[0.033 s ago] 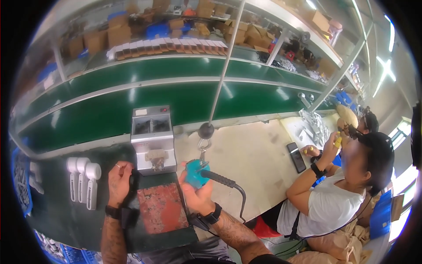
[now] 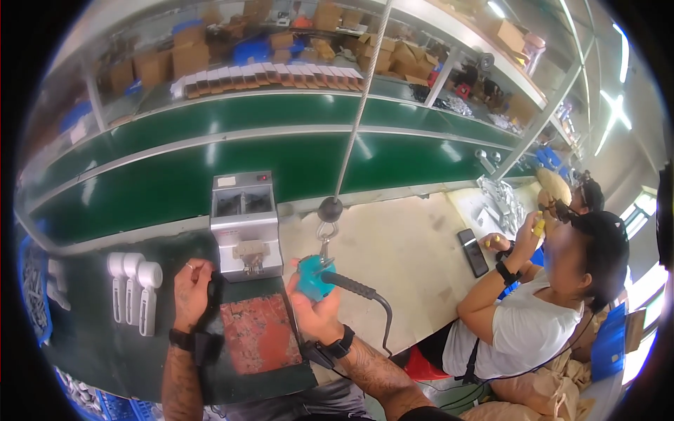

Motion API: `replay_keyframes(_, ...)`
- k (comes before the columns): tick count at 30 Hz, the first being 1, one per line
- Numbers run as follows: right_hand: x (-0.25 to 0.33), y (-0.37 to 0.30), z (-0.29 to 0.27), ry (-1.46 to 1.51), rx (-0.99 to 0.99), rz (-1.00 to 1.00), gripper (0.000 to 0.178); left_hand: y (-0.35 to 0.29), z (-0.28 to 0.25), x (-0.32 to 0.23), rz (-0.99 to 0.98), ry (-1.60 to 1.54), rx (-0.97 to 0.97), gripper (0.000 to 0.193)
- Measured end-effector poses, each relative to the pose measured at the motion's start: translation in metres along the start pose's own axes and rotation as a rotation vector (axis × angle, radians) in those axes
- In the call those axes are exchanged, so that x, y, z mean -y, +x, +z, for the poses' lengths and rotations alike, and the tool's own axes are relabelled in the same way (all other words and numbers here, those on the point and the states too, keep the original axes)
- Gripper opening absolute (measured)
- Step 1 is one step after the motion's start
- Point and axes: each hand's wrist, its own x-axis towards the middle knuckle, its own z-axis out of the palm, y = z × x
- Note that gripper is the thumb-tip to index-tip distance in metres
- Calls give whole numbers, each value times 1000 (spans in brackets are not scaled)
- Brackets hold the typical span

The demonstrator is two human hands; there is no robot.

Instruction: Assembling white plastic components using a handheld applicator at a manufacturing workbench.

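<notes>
My right hand is wrapped round a teal electric screwdriver, which hangs by a metal clip from a cable and has a black cord running off to the right. My left hand rests at the left of a silver screw feeder, its fingers curled in. Whether it pinches anything small is hidden. Left of it, several white round-headed pieces with long slotted handles lie side by side. A worn red mat lies between my forearms.
A green conveyor belt runs behind the bench. On the right, a co-worker sits at the bench beside a phone and a pile of grey parts. A row of small boxes stands beyond the belt.
</notes>
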Motion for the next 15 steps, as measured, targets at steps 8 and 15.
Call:
replay_keyframes(8,-1,-2,0,-54,18,-54,50,0,2,-3,53,68,-22,16)
replay_keyframes(15,5,-1,-2,-30,33,-5,54,2,5,-6,84,85,-26,11)
